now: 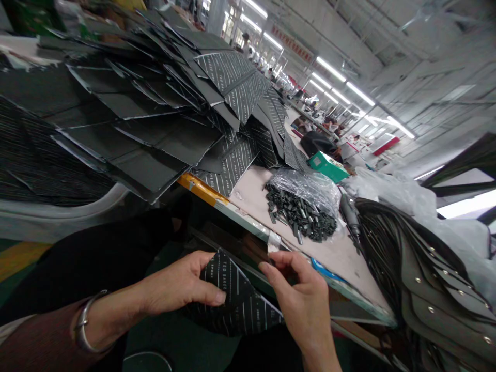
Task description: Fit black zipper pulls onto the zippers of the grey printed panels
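Panel of black striped material (236, 305) sits just below the near edge of the surface (341, 263), held between both hands. The left hand (178, 281) lies open, its fingers spread flat across the panel, with a metal bangle (87, 323) on the wrist. The right hand (298, 297) curls inward, thumb and fingers seeming to pinch the upper edge. A light, even pinch suits thin material, and the flat hand can guard against creasing. Stacked panels (135, 119) overhang the surface's far left side — a plastic bag of small dark parts (302, 206) lies on it, and studded strips (430, 289) hang past its right side.
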The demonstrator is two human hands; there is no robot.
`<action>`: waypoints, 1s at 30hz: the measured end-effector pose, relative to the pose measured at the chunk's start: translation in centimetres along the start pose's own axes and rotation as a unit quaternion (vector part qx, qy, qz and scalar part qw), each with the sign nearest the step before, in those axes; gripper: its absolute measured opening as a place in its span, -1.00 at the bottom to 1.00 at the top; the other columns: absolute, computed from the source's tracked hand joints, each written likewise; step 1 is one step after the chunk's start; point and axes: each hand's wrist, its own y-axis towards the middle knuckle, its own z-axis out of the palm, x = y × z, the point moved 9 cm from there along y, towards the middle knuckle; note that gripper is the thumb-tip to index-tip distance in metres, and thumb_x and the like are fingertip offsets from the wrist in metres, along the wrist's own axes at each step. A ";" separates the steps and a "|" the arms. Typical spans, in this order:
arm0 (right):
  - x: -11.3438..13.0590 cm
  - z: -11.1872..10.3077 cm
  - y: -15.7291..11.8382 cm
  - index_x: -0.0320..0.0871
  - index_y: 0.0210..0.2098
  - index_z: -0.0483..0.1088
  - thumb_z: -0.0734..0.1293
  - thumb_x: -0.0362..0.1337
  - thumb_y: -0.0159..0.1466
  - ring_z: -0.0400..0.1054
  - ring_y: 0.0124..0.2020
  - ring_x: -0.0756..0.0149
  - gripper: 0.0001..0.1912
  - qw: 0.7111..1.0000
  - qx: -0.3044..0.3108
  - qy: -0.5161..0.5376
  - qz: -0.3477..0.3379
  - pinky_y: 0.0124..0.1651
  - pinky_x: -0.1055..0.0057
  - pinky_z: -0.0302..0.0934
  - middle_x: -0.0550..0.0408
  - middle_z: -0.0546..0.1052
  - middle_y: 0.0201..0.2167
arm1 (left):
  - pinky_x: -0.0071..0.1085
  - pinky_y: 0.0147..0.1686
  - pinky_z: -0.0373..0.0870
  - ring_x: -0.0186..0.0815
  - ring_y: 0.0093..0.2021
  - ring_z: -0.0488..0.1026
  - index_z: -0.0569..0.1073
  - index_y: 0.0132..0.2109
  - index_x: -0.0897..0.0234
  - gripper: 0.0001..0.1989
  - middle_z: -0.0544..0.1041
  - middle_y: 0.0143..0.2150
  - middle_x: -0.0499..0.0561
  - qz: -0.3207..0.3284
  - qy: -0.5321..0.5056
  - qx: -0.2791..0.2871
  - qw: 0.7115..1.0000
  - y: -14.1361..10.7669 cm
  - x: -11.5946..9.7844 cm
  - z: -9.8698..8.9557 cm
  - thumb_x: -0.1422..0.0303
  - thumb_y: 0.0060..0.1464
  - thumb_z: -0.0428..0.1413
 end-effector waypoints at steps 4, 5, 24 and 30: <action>-0.7 0.1 -0.2 -0.07 -0.28 0.54 0.44 -0.23 0.22 0.40 -0.44 0.33 -0.92 0.999 0.007 0.021 0.033 -0.34 0.42 0.26 0.20 0.52 -0.47 | -0.44 -0.28 0.33 -0.35 -0.37 0.44 0.56 -0.25 0.33 -0.76 0.60 -0.36 -0.09 0.006 0.003 0.003 1.000 0.0 -0.3 0.1 0.46 -0.17 0.30; -0.9 0.2 -0.1 -0.07 -0.29 0.54 0.44 -0.23 0.22 0.40 -0.43 0.32 -0.92 0.999 0.009 0.031 0.042 -0.33 0.41 0.25 0.20 0.52 -0.46 | -0.45 -0.28 0.33 -0.35 -0.37 0.44 0.56 -0.26 0.33 -0.77 0.60 -0.35 -0.09 0.008 0.002 0.002 1.000 0.0 -0.4 0.1 0.46 -0.16 0.30; -6.7 5.2 -8.1 -0.09 -0.33 0.66 0.54 -0.17 0.09 0.44 -0.40 0.29 -0.82 0.868 -0.004 0.416 0.272 -0.33 0.45 0.34 0.09 0.63 -0.44 | -0.50 -0.36 0.30 -0.38 -0.40 0.39 0.53 -0.27 0.29 -0.77 0.52 -0.43 -0.12 0.057 0.025 -0.019 0.998 1.3 -0.5 3.0 0.35 -0.10 0.35; -4.1 3.4 -6.9 0.01 -0.28 0.63 0.47 -0.37 0.15 0.49 -0.38 0.34 -0.83 0.930 -0.054 0.331 0.149 -0.32 0.53 0.37 0.17 0.62 -0.40 | -0.47 -0.35 0.25 -0.35 -0.41 0.34 0.61 -0.39 0.35 -0.75 0.51 -0.48 -0.06 0.096 0.138 -0.125 0.978 1.9 -2.3 2.2 0.21 -0.07 0.33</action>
